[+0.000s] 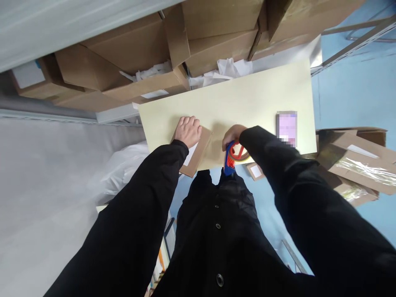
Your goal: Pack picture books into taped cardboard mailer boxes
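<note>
A small flat cardboard box [200, 153] with a white label lies slantwise near the front edge of the pale yellow tabletop [253, 97]. Over its far left end rests my left hand [188, 131], with bent fingers gripping the box. My right hand [232, 134] is closed round a blue and red tape dispenser [230, 159], held beside the box at the table's front edge and apart from it. The dispenser's roll faces up towards me; part of my right hand is hidden behind the dispenser and my sleeve.
Large open cartons [133, 88] with white paper line the shelf behind the table. A blurred pinkish item [287, 128] lies at the right end. Taped cardboard boxes [361, 159] stand to the right, a small labelled box [255, 171] below the front edge, and white plastic bags [123, 167] at left.
</note>
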Motion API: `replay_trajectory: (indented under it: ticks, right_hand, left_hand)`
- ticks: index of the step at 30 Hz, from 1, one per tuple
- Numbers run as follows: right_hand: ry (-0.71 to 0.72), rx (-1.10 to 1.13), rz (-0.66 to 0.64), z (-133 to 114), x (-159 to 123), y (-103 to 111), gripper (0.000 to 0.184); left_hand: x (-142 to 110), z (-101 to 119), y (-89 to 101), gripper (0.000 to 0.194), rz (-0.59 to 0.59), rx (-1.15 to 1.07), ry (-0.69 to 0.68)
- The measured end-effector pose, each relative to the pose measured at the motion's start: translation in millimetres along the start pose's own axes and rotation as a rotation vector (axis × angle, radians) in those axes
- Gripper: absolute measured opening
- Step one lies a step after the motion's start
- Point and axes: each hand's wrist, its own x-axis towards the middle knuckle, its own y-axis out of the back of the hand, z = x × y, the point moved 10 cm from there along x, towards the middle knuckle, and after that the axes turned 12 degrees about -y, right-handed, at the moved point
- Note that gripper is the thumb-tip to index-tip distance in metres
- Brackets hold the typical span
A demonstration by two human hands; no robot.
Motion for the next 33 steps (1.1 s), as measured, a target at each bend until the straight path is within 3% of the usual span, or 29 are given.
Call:
replay_trajectory:
  ticks: [2,4,7,10,13,16,19,24,27,30,33]
  right_hand:
    - [-0.092,-0.126,-0.02,12.4,-0.7,-7.6,0.023]
    - [-0.078,-0.172,-0.025,20.7,-14.3,-1.0,0.023]
    - [-0.007,-0.221,0.078,34.6,-53.3,34.1,0.028]
    - [0.112,-0.133,0.215,46.2,-105.5,69.6,0.028]
    - [0.247,-0.089,0.396,54.3,-155.6,87.2,0.017]
    - [0.348,-0.147,0.564,60.2,-188.0,82.4,0.021]
    - [0.421,-0.254,0.732,63.6,-201.5,68.8,0.028]
    - [0.433,-0.34,0.982,68.8,-205.1,49.0,0.034]
    - [0.428,-0.388,1.092,62.6,-219.5,40.1,0.04]
    - [0.509,-0.4,1.283,41.4,-267.1,43.9,0.048]
    - [0.586,-0.415,1.479,7.1,-330.9,59.8,0.052]
  left_hand:
    - [-0.9,-0.6,0.4,0.039,0.009,-0.007,0.001]
    - [-2.3,-1.5,1.2,0.04,0.021,-0.014,0.005]
    - [-6.0,-6.4,3.8,0.044,0.047,-0.028,0.049]
    - [-11.3,-14.3,5.9,0.045,0.049,-0.043,0.117]
    - [-20.1,-25.1,10.5,0.045,0.062,-0.06,0.188]
    - [-36.6,-39.2,20.6,0.049,0.14,-0.1,0.258]
    - [-61.5,-53.2,21.2,0.058,0.181,-0.224,0.317]
    - [-113.1,-64.6,-16.1,0.085,0.013,-0.506,0.5]
    - [-133.1,-55.7,-40.4,0.073,-0.127,-0.6,0.584]
    - [-133.5,-46.0,-45.7,0.058,-0.152,-0.594,0.603]
    - [-126.7,-43.7,-42.6,0.058,-0.12,-0.563,0.634]
